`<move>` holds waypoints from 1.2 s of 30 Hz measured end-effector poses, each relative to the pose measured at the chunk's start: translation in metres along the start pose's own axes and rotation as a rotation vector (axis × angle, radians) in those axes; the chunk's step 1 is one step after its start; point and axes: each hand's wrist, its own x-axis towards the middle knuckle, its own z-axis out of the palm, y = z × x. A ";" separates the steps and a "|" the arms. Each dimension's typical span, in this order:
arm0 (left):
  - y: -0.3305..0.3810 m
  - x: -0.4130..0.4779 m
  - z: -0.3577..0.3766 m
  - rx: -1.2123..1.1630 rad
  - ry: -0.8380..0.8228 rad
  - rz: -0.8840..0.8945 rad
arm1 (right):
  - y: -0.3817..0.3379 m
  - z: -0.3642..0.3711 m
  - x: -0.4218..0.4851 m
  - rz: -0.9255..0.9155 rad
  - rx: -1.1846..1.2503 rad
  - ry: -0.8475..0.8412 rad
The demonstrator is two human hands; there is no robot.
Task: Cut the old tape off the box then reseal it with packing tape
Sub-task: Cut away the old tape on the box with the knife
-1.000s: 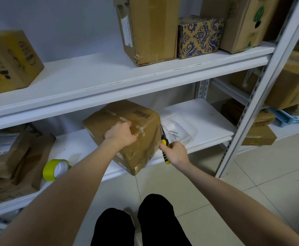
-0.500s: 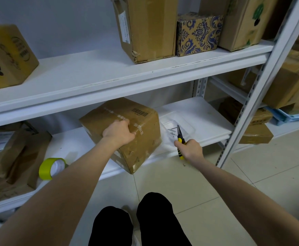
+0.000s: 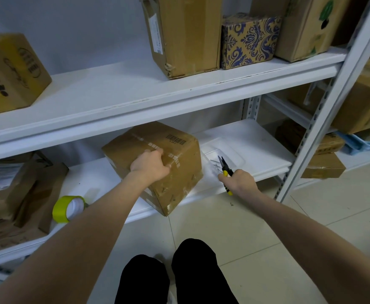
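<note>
A brown cardboard box [image 3: 179, 154] with a barcode and printed tape sits on the lower white shelf [image 3: 258, 148], one corner over the front edge. My left hand [image 3: 151, 164] rests on its top with curled fingers, holding it. My right hand [image 3: 239, 182] grips yellow-handled scissors [image 3: 224, 166] to the right of the box, blades pointing up and away over a clear plastic tray [image 3: 234, 154]. A roll of yellow-green packing tape [image 3: 64, 208] lies on the shelf at the left.
Brown paper bags and parcels [image 3: 10, 189] fill the shelf's left end. Boxes stand on the upper shelf [image 3: 135, 93], among them a blue-patterned one [image 3: 248, 41]. A metal upright [image 3: 324, 119] stands at the right, more boxes behind it. My knees are below, over tiled floor.
My right hand has drawn the scissors away from the box's right side, out to the right over the clear tray. My left hand stays on the box.
</note>
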 end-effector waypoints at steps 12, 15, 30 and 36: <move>-0.004 0.001 0.000 -0.004 -0.014 0.017 | -0.021 0.012 -0.027 0.029 0.078 -0.449; -0.004 0.001 0.000 -0.003 -0.012 0.021 | -0.028 0.011 -0.023 0.034 0.125 -0.457; -0.002 -0.001 0.003 -0.018 0.005 0.011 | -0.033 0.012 -0.008 0.076 0.198 -0.539; -0.002 -0.002 0.003 -0.027 -0.007 0.006 | -0.037 0.005 -0.004 0.116 0.240 -0.615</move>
